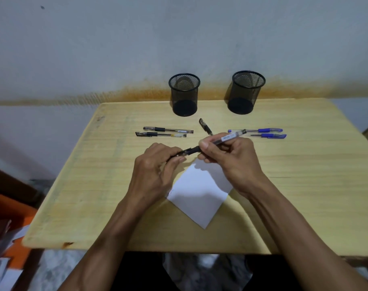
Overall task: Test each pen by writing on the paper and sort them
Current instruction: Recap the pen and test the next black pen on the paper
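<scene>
Both hands hold one black pen [225,139] above the white paper [200,194]. My right hand [227,156] grips its clear barrel. My left hand [155,164] pinches the dark tip end, where the cap seems to be. Two black pens [168,130] [161,134] lie side by side at the left. Another black pen [205,126] lies slanted behind my hands. Two blue pens [260,130] [269,135] lie at the right. Two black mesh cups stand at the back, the left cup [184,94] and the right cup [245,92].
The light wooden table [95,185] ends at a grey wall behind the cups. An orange object [8,217] and some papers sit off the table's left side. Bare tabletop lies to the left and right of the paper.
</scene>
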The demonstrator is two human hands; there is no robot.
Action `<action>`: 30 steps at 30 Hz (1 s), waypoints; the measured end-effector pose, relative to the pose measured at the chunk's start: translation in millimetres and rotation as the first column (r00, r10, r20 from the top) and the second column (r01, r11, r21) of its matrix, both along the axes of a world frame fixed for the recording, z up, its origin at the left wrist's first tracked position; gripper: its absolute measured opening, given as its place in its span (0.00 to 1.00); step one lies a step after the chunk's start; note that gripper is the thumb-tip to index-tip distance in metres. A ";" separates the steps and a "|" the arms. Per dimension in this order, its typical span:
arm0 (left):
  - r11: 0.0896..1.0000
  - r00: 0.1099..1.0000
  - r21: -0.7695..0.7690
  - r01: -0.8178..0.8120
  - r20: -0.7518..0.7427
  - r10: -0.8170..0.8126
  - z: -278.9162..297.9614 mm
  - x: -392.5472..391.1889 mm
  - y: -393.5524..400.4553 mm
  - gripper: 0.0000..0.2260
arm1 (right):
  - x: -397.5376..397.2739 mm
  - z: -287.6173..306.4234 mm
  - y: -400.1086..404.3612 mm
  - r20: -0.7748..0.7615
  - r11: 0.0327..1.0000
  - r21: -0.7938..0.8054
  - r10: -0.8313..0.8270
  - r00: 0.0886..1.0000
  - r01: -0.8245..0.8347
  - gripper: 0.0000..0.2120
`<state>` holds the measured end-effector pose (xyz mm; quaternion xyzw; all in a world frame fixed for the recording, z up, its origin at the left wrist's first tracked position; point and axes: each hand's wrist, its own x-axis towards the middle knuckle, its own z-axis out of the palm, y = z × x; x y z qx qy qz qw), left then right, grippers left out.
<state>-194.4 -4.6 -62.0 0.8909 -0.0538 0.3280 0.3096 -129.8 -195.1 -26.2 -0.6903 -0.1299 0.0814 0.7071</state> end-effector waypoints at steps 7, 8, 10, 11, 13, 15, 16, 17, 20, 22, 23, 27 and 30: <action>0.972 0.933 0.009 -0.234 -0.280 0.227 -2.9 -7.6 56.8 0.06 | 21.8 17.6 -38.5 -0.022 0.975 0.144 -0.166 0.986 0.167 0.04; 0.968 0.924 0.071 -0.240 -0.289 0.250 -7.7 -3.7 60.5 0.07 | 15.2 13.6 -33.8 -0.016 0.983 0.110 -0.147 0.989 0.148 0.06; 0.949 0.903 0.171 -0.266 -0.301 0.307 -16.2 3.6 64.5 0.08 | 1.1 5.4 -23.0 -0.014 0.990 0.063 -0.127 0.992 0.128 0.10; 0.937 0.890 0.208 -0.282 -0.308 0.336 -20.6 6.9 66.4 0.09 | -3.9 1.1 -19.0 -0.017 0.992 0.040 -0.120 0.993 0.121 0.10; 0.923 0.868 0.229 -0.309 -0.329 0.372 -28.3 11.0 69.8 0.09 | -10.6 -7.1 -13.9 -0.022 0.996 -0.003 -0.093 0.995 0.093 0.08; 0.926 0.859 0.194 -0.324 -0.350 0.374 -35.6 11.0 71.8 0.10 | -15.8 -12.1 -10.8 -0.055 0.998 -0.010 -0.063 0.996 0.063 0.05; 0.930 0.858 0.170 -0.326 -0.359 0.366 -38.4 10.2 73.1 0.11 | -18.2 -13.6 -9.6 -0.079 0.999 0.003 -0.045 0.996 0.046 0.03; 0.933 0.860 0.148 -0.327 -0.364 0.359 -38.7 9.1 73.2 0.13 | -20.6 -14.6 -9.2 -0.100 1.000 0.018 -0.022 0.995 0.024 0.02; 0.940 0.874 0.046 -0.338 -0.354 0.332 -30.9 4.1 65.7 0.18 | -27.5 -17.2 -6.5 -0.118 0.997 0.027 0.070 0.991 -0.067 0.01; 0.949 0.914 -0.032 -0.315 -0.280 0.294 -23.9 -5.3 56.3 0.19 | -30.1 -20.5 -4.6 -0.063 0.995 -0.037 0.092 0.994 -0.094 0.05; 0.961 0.940 -0.066 -0.267 -0.236 0.245 -22.0 -11.6 52.2 0.18 | -30.6 -22.0 -3.1 -0.027 0.991 -0.089 0.095 0.995 -0.097 0.07; 0.991 0.984 0.120 0.061 -0.175 -0.039 -29.5 -33.1 48.7 0.18 | -30.1 -28.2 3.4 0.049 0.965 -0.228 0.148 0.988 -0.133 0.06; 0.953 0.946 0.227 0.198 -0.301 -0.125 -32.9 -33.6 49.2 0.25 | -28.6 -28.4 7.8 0.113 0.935 -0.303 0.230 0.966 -0.187 0.06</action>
